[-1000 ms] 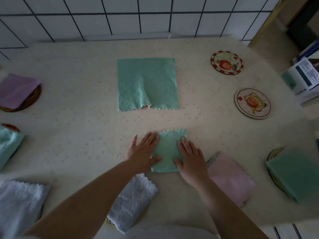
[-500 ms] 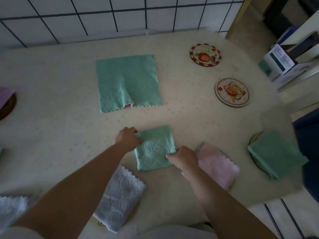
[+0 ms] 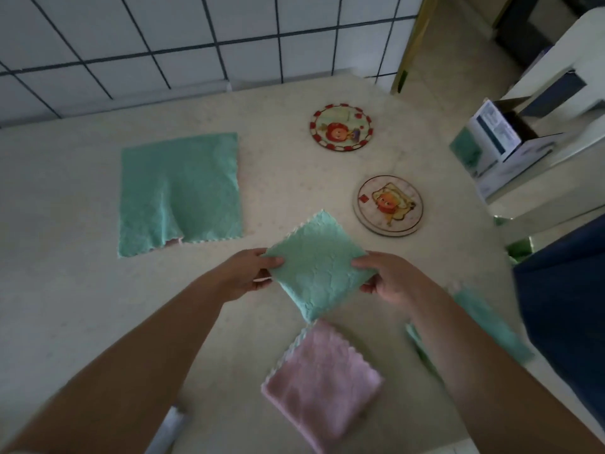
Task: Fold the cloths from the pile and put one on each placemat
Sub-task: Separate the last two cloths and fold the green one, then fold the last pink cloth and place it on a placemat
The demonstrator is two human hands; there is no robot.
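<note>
A folded green cloth [image 3: 319, 263] hangs above the table, turned like a diamond. My left hand [image 3: 247, 273] pinches its left corner and my right hand [image 3: 389, 280] pinches its right corner. Just beyond it lies a bare round placemat with a cartoon print [image 3: 388, 204]. A second bare round placemat with a red-checked rim [image 3: 340, 126] lies farther back. The pile [image 3: 180, 194] is a flat green cloth at the back left with a pink edge showing under it.
A folded pink cloth [image 3: 322, 381] lies near the front edge. Another folded green cloth [image 3: 487, 322] sits at the right, partly behind my right arm. A white cloth corner [image 3: 170, 424] peeks under my left arm. A box [image 3: 501, 142] stands off the table's right.
Both hands went from pressing the folded green cloth flat on the table to pinching its corners and lifting it toward the right. The view has swung right.
</note>
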